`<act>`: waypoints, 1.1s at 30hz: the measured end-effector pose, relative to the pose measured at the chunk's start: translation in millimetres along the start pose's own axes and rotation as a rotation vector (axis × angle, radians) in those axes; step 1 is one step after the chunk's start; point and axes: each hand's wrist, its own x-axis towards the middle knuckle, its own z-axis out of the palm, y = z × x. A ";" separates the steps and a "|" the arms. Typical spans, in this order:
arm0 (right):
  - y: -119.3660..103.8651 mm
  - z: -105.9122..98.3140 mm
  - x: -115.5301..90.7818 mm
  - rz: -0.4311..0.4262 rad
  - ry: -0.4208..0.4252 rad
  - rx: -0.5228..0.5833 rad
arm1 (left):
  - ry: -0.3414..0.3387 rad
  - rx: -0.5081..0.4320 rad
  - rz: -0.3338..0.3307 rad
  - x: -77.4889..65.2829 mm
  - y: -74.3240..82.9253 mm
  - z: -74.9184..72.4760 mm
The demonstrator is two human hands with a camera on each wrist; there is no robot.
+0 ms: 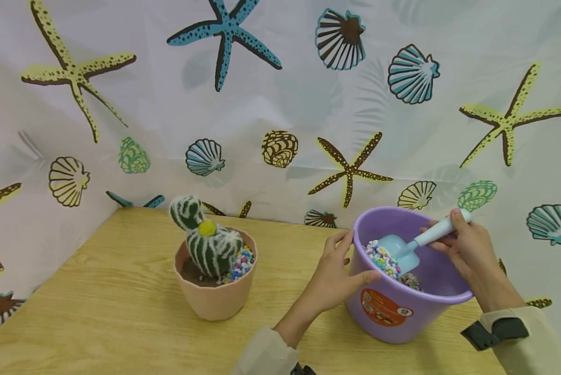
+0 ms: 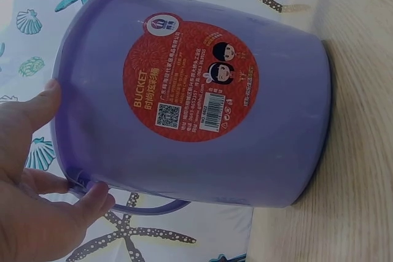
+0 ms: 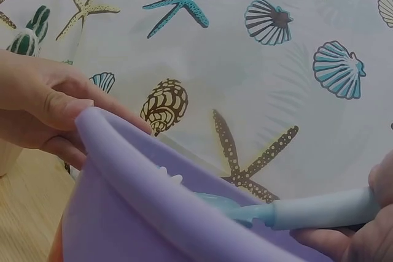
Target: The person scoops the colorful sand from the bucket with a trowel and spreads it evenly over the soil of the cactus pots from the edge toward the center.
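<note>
The bucket (image 1: pixel 425 315) stands near the table's (image 1: pixel 121 291) back edge. Left hand (image 1: pixel 332 278): thumb and fingers spread against the rim, apparently to steady it. Right hand (image 1: pixel 472 250), angled over the opposite rim, grips the scoop (image 1: pixel 437 232), slanted down, apparently so its blade reaches the pebbles (image 1: pixel 379 258).
</note>
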 end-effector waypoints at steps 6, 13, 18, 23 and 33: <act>-1.2 -2.0 -1.5 -0.026 0.009 0.117 | -0.003 0.008 -0.005 1.2 -0.7 0.9; 0.5 1.3 0.2 -0.041 0.050 0.100 | -0.005 0.031 -0.020 -2.0 -0.9 -1.5; 2.1 0.7 -1.1 -0.028 0.054 0.105 | -0.011 0.045 -0.015 -3.4 -2.6 -1.0; 2.1 -1.3 -2.5 -0.006 0.058 0.156 | -0.032 0.059 -0.025 -4.1 -2.6 -0.5; -3.2 -4.3 3.3 0.040 0.082 0.248 | -0.048 0.142 -0.002 -0.9 2.5 -4.5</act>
